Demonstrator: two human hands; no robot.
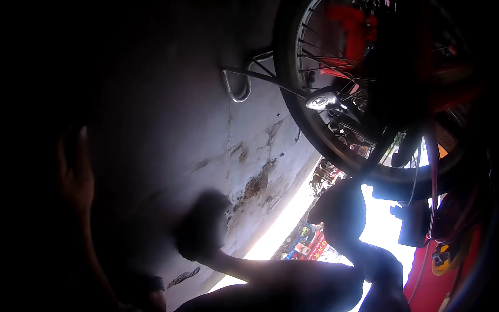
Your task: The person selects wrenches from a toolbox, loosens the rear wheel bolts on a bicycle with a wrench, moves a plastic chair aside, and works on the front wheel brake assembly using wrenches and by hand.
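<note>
At the far left, in deep shadow, my left hand (77, 179) reaches over the grey floor with its fingers stretched out and apart. No object shows in it. Near the bottom edge, a dark band (150, 283) lies beside a small skin-toned patch; whether this is my right hand I cannot make out. A spoked wheel (293, 96) of a two-wheeled vehicle fills the upper right, well apart from the left hand. By its hub are a shiny oval badge (320, 101) and a coil spring (356, 132). A bent metal bar (239, 96) sticks out past the tyre.
The stained grey floor (192, 130) spreads across the middle. Dark limbs, apparently a bent leg (291, 281) and a foot (202, 226), cross the lower part. Cables (435, 192) hang at the right near a red surface (431, 275). Strong backlight hides much detail.
</note>
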